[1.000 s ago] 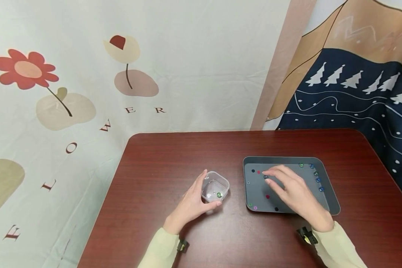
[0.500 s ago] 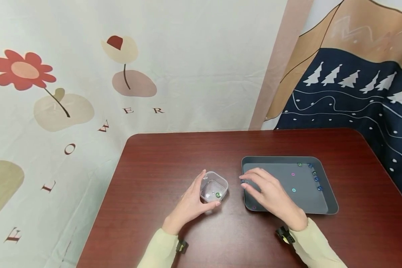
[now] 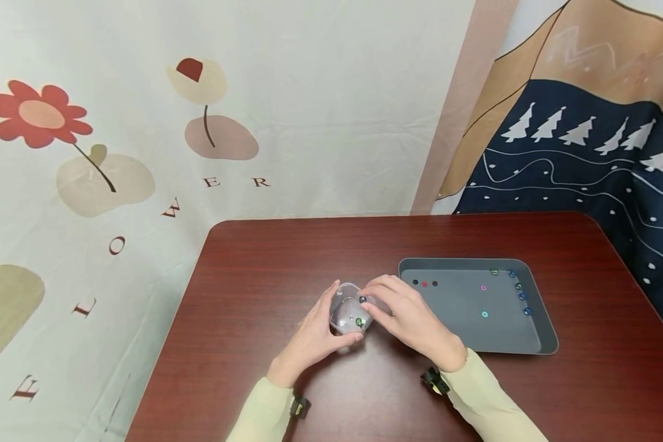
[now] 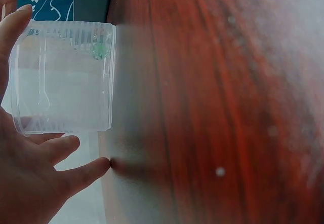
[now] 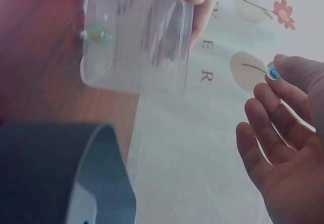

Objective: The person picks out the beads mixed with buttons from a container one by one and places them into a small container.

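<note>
The right hand (image 3: pixel 406 316) is pinching a small blue glass bead (image 3: pixel 362 299) at its fingertips, hovering it right over the small clear plastic square box (image 3: pixel 350 310). The left hand (image 3: pixel 315 334) is gripping that box near the middle of the dark red wooden worktop (image 3: pixel 265 276). A green bead (image 3: pixel 359 321) is lying inside the box. The dark grey rectangular tray (image 3: pixel 530 334) with scattered beads is sitting just beside it, towards the worktop's right edge.

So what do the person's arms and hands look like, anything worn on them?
Both hands are bare: left hand, right hand. Each arm wears a long pale yellow-cream sleeve, with a small black device strapped at each wrist.
</note>
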Tool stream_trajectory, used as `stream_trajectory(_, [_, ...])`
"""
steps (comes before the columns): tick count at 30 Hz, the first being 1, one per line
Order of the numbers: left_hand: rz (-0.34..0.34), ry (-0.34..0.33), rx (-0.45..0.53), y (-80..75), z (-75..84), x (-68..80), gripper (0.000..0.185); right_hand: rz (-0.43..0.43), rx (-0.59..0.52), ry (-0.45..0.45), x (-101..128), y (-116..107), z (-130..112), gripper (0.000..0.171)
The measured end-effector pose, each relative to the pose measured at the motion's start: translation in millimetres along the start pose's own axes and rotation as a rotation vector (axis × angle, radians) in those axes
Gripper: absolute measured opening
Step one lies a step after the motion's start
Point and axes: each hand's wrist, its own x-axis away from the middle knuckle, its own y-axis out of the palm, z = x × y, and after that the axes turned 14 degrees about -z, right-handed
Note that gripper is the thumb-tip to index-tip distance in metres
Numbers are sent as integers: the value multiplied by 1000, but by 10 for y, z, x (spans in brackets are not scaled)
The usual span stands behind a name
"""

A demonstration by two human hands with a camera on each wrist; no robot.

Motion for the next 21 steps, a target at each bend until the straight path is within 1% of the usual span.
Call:
stream_trajectory(5, [-6, 8, 8, -5, -1, 1, 109, -6, -8, -16, -67, 64, -21, 21])
stream_trajectory(10, [-4, 13, 18, 2, 0, -3, 110, -17, -11, -9, -75, 124, -3, 20])
stream_trajectory(17, [-1, 8, 20, 13, 6, -5, 109, -45, -10, 24, -45, 232, 58, 20])
stream_trajectory(21, [1, 4, 27, 11, 6, 1, 109, -83, -16, 58, -43, 268, 74, 21])
